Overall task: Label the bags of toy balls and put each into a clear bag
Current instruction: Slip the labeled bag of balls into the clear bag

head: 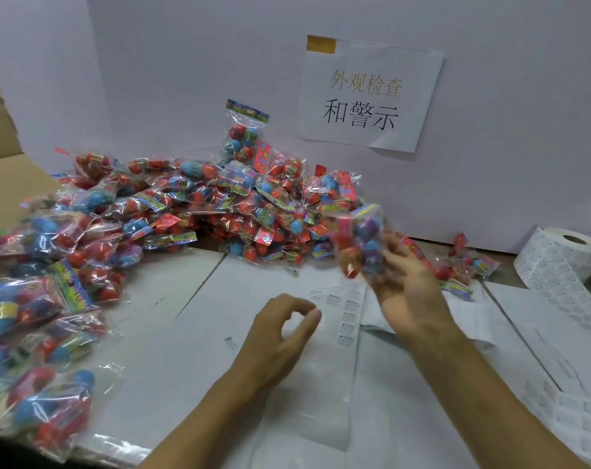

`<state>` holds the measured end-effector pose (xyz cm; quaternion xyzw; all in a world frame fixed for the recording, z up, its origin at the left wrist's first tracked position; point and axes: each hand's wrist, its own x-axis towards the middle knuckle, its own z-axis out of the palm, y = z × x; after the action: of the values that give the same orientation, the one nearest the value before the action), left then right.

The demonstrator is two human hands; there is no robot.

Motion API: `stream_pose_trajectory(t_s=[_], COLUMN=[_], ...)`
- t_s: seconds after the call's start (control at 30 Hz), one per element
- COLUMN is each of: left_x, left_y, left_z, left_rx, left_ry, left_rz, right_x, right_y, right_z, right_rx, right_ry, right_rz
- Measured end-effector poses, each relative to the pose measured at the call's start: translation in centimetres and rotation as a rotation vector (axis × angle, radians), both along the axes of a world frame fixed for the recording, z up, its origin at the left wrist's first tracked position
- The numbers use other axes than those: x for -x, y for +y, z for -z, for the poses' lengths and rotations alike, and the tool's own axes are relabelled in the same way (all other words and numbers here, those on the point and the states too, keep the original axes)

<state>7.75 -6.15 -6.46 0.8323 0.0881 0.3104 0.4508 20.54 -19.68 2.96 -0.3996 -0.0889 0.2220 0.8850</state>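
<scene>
A white partition [321, 22] is standing along the back of the white table [172, 333], closing that far edge completely. Taped to it, a paper sign [372, 93] is reading 外观检查 in gold and 和警示 in black beneath. A large heap of bagged toy balls [199, 201] is sprawling from the partition across the table's left side and down to the near left corner, with one bag propped upright against the partition. A cardboard flap [3, 170] is rising behind the heap at the far left. Flat clear bags [324, 384] are lying stacked in the middle, just beside the hands, and this central stretch is giving the only open working room. A roll of labels [565, 258] is sitting at the right edge, its tail of white stickers running toward the near right corner. A short strip of warning labels [348, 316] is lying on the clear bags between the hands; its print is too small to read.

The right hand [406, 286] is grasping one bag of toy balls [358, 242] by its fingers, lifted above the table near the heap's right end, blurred. The left hand [284, 330] is hovering over the clear bags, thumb and forefinger curling toward a pinch; whether they are holding a label, I cannot tell.
</scene>
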Motion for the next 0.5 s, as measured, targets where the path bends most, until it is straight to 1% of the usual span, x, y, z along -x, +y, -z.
stream_pose_trajectory(t_s=[0.07,0.17,0.23,0.37,0.5], left_x=[0.0,-0.1,0.1,0.1,0.3], left_y=[-0.1,0.1,0.4,0.7,0.6], left_z=[-0.9,-2.0,-2.4,-1.9,-1.8], left_rx=[0.262,0.645,0.785,0.837,0.793], left_ry=[-0.055,-0.083,-0.09,-0.093,-0.072], left_rz=[0.049,0.086,0.09,0.069,0.109], right_x=[2.0,4.3,5.2,5.6,5.6], right_y=[0.7,1.2,1.2,0.6,0.0], right_z=[1.5,3.4,4.3,5.5,6.2], right_rx=[0.031,0.123,0.171,0.224,0.329], right_ry=[0.046,0.088,0.08,0.03,-0.059], right_rz=[-0.068,-0.087,-0.095,-0.129,-0.171])
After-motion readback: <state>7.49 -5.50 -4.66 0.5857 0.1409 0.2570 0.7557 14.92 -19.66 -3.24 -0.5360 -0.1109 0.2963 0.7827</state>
